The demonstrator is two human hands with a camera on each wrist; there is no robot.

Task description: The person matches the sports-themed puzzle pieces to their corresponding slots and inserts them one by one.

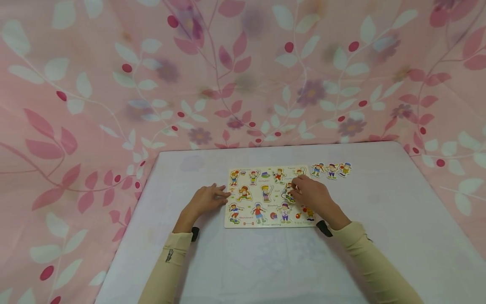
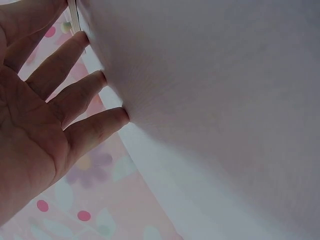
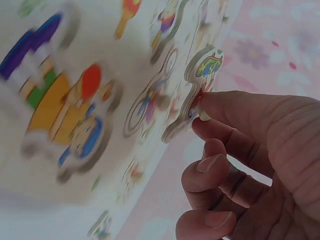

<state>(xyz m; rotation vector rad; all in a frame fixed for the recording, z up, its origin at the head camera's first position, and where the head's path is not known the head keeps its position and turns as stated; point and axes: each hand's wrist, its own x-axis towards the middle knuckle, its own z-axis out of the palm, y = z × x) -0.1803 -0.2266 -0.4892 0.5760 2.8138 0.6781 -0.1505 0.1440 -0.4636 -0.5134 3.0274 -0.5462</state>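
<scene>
A wooden puzzle board (image 1: 231, 225) lies on the table, printed with sports words and filled with several cartoon child-shaped pieces. Between thumb and fingertips, my right hand (image 1: 313, 192) pinches a wooden puzzle piece (image 3: 202, 70) by its back. That piece is held tilted just above the board's right side, near a printed bicycle (image 3: 150, 97); the hand covers part of it in the head view. At the board's left edge, my left hand (image 1: 206, 200) rests with fingers spread. In the left wrist view its fingertips (image 2: 120, 115) touch the white tabletop, the thumb side at the board's edge.
Three loose puzzle pieces (image 1: 331, 171) lie close together beyond the board's upper right corner. A white cloth (image 1: 190, 166) covers the table. Behind and beside it hangs a pink floral curtain (image 1: 243, 84).
</scene>
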